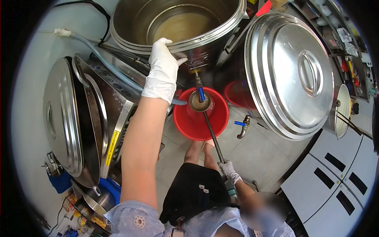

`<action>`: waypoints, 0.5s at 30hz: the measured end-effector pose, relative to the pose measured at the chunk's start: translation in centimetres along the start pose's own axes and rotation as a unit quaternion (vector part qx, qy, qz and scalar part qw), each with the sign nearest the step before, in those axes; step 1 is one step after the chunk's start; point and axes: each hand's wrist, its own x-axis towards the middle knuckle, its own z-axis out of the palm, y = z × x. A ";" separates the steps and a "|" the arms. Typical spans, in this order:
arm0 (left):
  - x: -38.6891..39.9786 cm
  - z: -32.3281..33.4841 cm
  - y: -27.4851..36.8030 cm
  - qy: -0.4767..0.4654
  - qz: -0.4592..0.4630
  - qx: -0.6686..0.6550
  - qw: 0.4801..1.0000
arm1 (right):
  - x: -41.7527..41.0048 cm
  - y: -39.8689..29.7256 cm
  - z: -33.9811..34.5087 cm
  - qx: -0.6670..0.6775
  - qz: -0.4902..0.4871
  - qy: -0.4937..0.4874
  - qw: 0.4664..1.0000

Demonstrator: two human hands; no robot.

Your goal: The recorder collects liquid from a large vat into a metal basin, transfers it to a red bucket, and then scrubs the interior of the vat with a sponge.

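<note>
My left hand (pixel 162 66), in a white glove, grips the rim of a large open steel pot (pixel 207 40) that holds cloudy yellowish liquid (pixel 180 26). My right hand (pixel 227 170), gloved too, holds the handle of a long steel ladle (pixel 211 130). The ladle's bowl, with some liquid in it, is right under the pot's tap (pixel 199 86), which has a blue lever. Below the bowl stands a red plastic bucket (pixel 219 126) on the tiled floor. A clear blue-tinted hose (pixel 118 74) reaches over the bucket's left edge.
At the right stands a large pot with a domed steel lid (pixel 290 65); a second tap with a blue lever (pixel 244 126) sticks out below it. More steel lids (pixel 62 118) lean at the left beside a metal-cased appliance. White cabinets (pixel 334 171) stand at the lower right, shelves (pixel 337 44) at the upper right.
</note>
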 end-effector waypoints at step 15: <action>-0.4 0.0 0.1 0.021 0.001 0.010 1.000 | 0.3 0.2 0.0 0.022 0.003 -0.005 1.000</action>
